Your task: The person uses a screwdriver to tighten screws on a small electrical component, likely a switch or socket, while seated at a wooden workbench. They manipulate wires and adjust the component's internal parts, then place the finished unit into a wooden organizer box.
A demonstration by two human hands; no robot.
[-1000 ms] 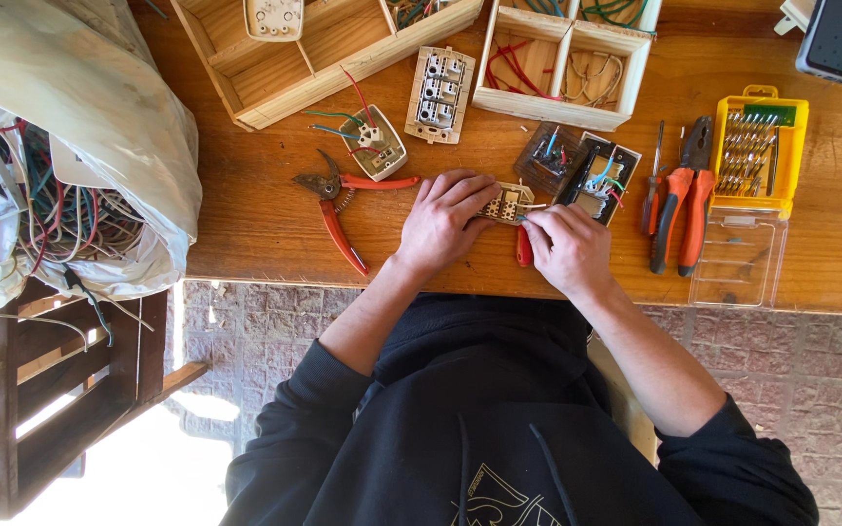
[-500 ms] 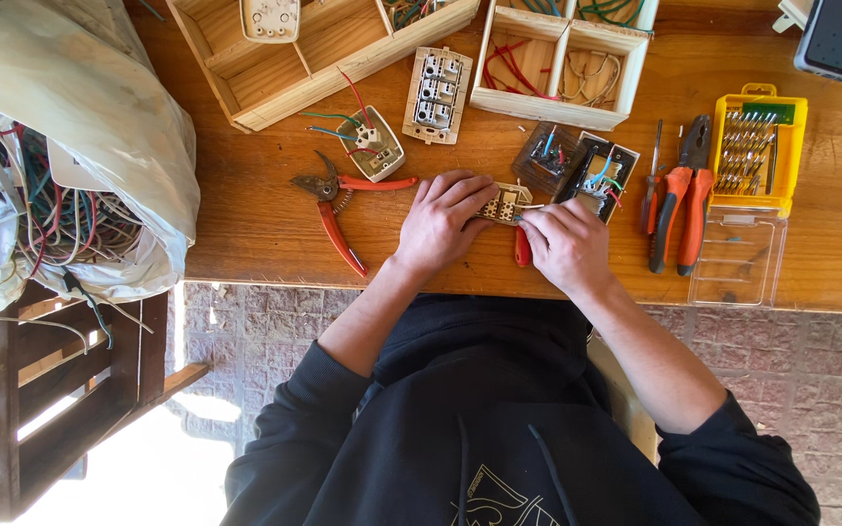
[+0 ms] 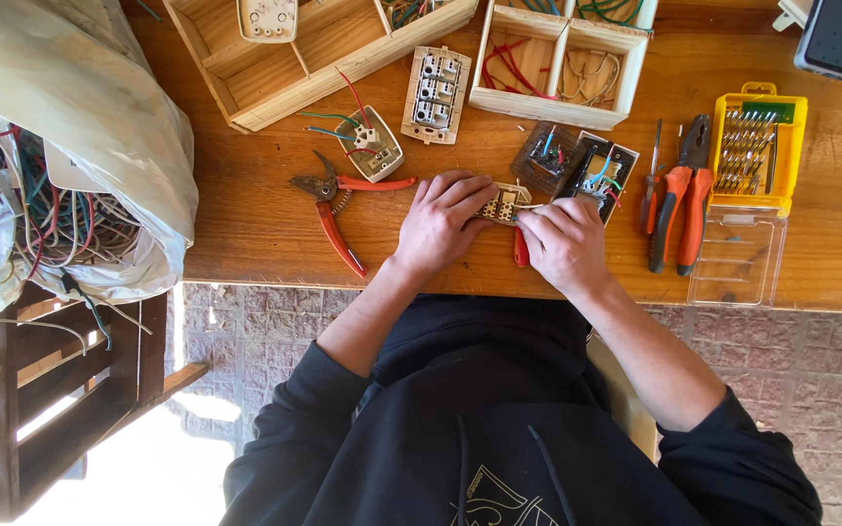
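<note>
Wooden surface (image 3: 265, 209) is pretty cluttered. Left hand (image 3: 443, 222) pinches a small beige switch module (image 3: 501, 205) near the front edge, right hand (image 3: 563, 244) closed around a red-handled screwdriver (image 3: 520, 249). Module looks light, stiff, brittle plastic, so best gripped by its sides.

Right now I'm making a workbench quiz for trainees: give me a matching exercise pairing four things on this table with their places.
Things:
1. red-handled cutters
2. orange-handled pliers
3. yellow bit case
4. small switch module

Places:
A. held between both hands
B. far right, lid open
C. left of the left hand
D. right of the right hand

Pairs: 1-C, 2-D, 3-B, 4-A
</note>
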